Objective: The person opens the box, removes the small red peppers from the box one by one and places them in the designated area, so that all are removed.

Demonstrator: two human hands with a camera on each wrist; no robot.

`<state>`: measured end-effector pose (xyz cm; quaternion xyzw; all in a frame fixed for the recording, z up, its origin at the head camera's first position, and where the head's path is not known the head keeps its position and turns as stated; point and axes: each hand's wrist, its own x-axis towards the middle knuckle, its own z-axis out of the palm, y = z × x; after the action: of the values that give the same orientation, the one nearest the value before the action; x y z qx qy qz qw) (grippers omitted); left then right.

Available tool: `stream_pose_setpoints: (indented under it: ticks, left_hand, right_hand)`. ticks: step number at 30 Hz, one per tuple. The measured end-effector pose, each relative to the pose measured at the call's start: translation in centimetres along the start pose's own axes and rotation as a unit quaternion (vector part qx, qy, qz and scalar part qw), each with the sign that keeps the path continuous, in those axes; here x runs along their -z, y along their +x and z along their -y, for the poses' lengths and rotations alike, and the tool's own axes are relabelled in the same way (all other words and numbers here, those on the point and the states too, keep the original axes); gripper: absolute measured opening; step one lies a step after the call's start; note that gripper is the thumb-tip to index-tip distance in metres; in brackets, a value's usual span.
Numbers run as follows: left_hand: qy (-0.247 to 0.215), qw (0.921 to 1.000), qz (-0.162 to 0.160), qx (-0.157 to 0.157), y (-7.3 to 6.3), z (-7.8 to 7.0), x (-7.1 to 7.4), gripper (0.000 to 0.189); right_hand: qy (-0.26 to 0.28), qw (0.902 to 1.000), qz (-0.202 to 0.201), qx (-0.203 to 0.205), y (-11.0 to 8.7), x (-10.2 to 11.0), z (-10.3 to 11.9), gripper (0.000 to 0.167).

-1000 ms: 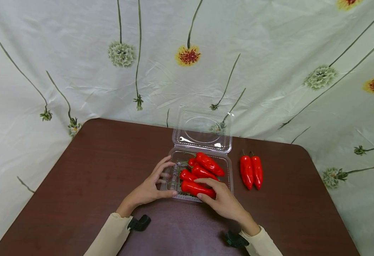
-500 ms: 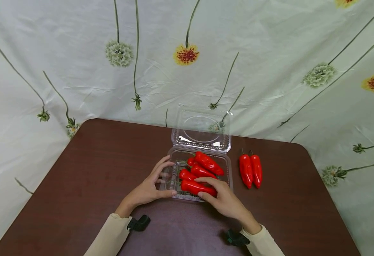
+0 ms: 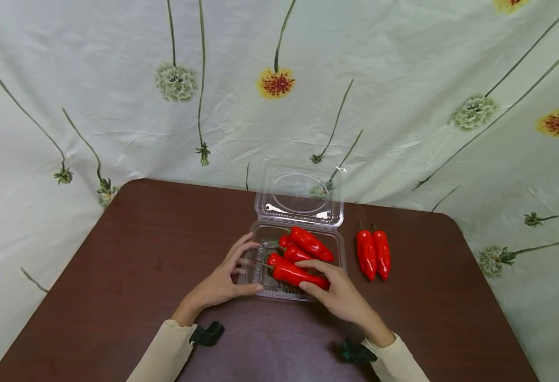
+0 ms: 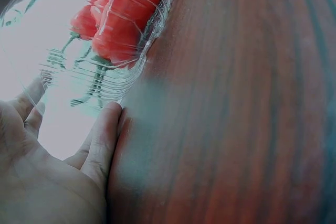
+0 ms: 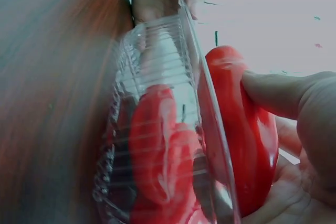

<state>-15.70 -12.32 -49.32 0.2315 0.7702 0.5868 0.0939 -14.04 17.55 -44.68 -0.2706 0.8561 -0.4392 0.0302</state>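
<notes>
Lifting now: right hand (image 3: pixel 337 293) pinches a red pepper (image 3: pixel 294 274) above the tray (image 3: pixel 342 249) rim, 6 o'clock; one fewer resting inside. Left hand (image 3: pixel 221 283) spread at 9 o'clock.

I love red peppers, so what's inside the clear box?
Several red peppers lie close together in the clear box. The right hand holds one more pepper over them, hiding parts of those underneath. Whether another is completely covered, I can't tell.
</notes>
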Motion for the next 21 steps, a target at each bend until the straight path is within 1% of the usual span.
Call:
stream_pose_setpoints:
  ticks: [3,7,13,17,21]
  left_hand:
    - [0.001,1.0,0.001,0.0,0.0,-0.1,0.0,0.088]
    - [0.003,1.0,0.001,0.003,-0.1,-0.2,0.0,0.087]
    - [0.008,1.0,0.002,0.005,0.0,-0.1,0.0,0.087]
    - [0.008,0.9999,0.001,0.007,0.0,-0.1,0.0,0.088]
    - [0.005,0.9999,0.0,0.009,0.1,-0.2,0.0,0.088]
  right_hand:
    - [-0.001,0.9997,-0.023,0.002,0.0,0.4,-0.1,0.04]
    - [0.022,0.9985,-0.049,-0.001,0.0,0.9,-0.1,0.04]
    - [0.061,0.9962,-0.062,0.001,-0.1,1.4,0.0,0.043]
    - [0.059,0.9955,-0.075,0.004,0.0,1.6,-0.1,0.044]
    - [0.043,0.9952,-0.088,0.0,0.0,1.8,-0.3,0.044]
